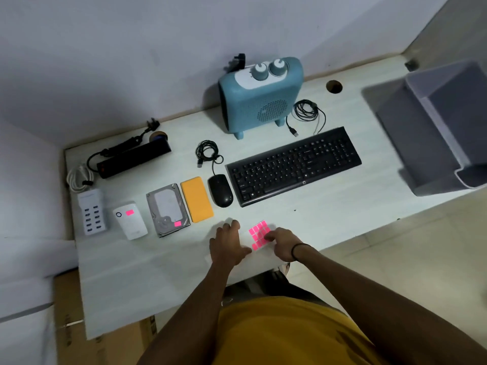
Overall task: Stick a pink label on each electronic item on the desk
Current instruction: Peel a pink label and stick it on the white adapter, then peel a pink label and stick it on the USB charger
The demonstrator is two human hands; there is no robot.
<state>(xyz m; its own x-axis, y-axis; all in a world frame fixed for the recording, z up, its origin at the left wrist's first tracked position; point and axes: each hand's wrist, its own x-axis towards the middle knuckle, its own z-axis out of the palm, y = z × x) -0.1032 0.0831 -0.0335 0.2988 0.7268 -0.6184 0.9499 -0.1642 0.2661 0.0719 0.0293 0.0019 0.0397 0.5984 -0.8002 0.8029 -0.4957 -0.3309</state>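
Setting: pale desk (329,219) against a grey wall, seen from above, with a grey bin (432,122) at its right edge.
Label sheet: sheet of pink labels (259,234) lies near the front edge, between the two hands.
Left hand (228,245): fingers fairly straight, pressing flat on the sheet's white backing to steady it.
Right hand (282,239): fingertips curled down onto the sheet's right side, seemingly picking at a label; whether one is lifted I cannot tell.
Done: white plug-in box (129,219) and hard drive (167,209) each carry a pink label.
Left, front row: white charging hub (91,212) at the left edge, yellow power bank (196,198), mouse (220,190), keyboard (293,165) show none.
Left, back edge: black power strip (133,159) and blue heater (259,93) show none.
Progress: about a quarter, by my judgement; power bank looks next.
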